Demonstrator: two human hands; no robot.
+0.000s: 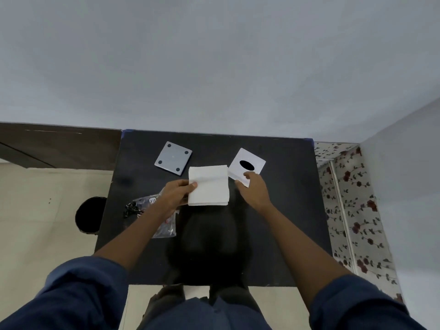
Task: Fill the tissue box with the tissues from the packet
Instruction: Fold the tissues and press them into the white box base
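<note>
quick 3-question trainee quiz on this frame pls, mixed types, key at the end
1. True or false: the stack of tissues is already inside the white tissue box.
2. Which hand touches the white tissue box? A) left hand B) right hand C) neither
3. Fill in: the grey square base plate lies on the black table with its four round ____ facing up.

Key:
1. False. The stack lies on the table beside the box, with the left hand gripping its left edge.
2. B. Its fingers rest on the box's near corner.
3. Feet.
</note>
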